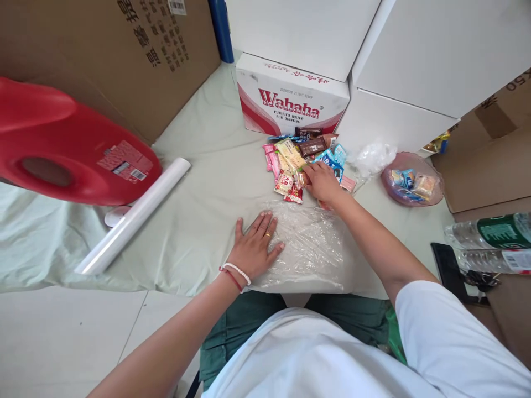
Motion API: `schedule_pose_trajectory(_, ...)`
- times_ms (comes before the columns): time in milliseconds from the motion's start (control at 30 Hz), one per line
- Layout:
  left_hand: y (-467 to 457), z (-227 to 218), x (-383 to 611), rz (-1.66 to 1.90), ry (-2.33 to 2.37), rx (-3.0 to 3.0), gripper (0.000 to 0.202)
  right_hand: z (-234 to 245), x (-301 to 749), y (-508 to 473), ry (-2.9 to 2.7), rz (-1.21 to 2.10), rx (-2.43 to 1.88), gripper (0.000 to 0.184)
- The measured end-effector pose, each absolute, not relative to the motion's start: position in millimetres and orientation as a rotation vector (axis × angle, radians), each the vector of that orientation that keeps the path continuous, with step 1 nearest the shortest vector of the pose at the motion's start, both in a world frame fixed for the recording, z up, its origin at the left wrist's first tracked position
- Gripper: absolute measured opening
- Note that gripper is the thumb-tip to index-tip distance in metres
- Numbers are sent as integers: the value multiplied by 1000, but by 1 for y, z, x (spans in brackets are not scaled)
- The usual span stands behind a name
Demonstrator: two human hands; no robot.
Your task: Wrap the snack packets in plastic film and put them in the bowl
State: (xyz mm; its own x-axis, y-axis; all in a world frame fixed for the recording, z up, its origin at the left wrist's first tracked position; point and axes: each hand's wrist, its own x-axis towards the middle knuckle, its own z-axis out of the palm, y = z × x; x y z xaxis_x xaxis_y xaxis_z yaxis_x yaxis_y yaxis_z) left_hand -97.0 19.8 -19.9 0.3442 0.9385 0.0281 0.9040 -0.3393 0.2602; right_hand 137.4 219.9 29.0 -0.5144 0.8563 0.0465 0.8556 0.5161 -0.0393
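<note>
My left hand (255,246) lies flat with its fingers spread on the left edge of a clear plastic sheet or bag (311,249), which is wrinkled and stretched out at the table's front edge. Beyond it is a heap of small wrapped snacks (290,155) in yellow, pink, brown, blue and red packets. My right hand (321,181) reaches into the front of this heap, its fingers closed on a small snack packet (301,179) with a brownish wrapper. That packet is partly hidden by the fingers. A red-and-cream packet (284,183) lies just left of it.
Behind the heap stands a Wahaha water carton (290,102). At right are crumpled clear plastic (373,159), a pink bowl (435,193) holding snacks, and bottles (493,232). At left are a white roll (136,215), a red jug (87,132) and a cardboard box (103,61).
</note>
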Motion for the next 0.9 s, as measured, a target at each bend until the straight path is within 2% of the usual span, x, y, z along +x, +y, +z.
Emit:
schedule_pose_trajectory(200,20,-22,-97,283,1673,2400,71,40,160,218,-2504,-71,-1699,26)
schedule_pose_trajectory(333,19,-22,-97,269,1681,2405,71,60,176,196,-2177,-75,-1562,34)
schedule_pose_trajectory(433,20,-22,-96,255,1680,2413,71,63,162,155,-2324,72,-1434,35)
schedule_pose_trajectory(600,21,-20,-97,227,1680,2419,68,29,123,68,-2886,260,-1134,39)
schedule_pose_trajectory(733,21,-20,-98,203,1652,2436,68,6,131,27,-2877,436,-1024,55)
schedule_pose_trajectory(900,22,-22,-98,251,1666,2427,62,3,158,17,-2811,505,-1070,44)
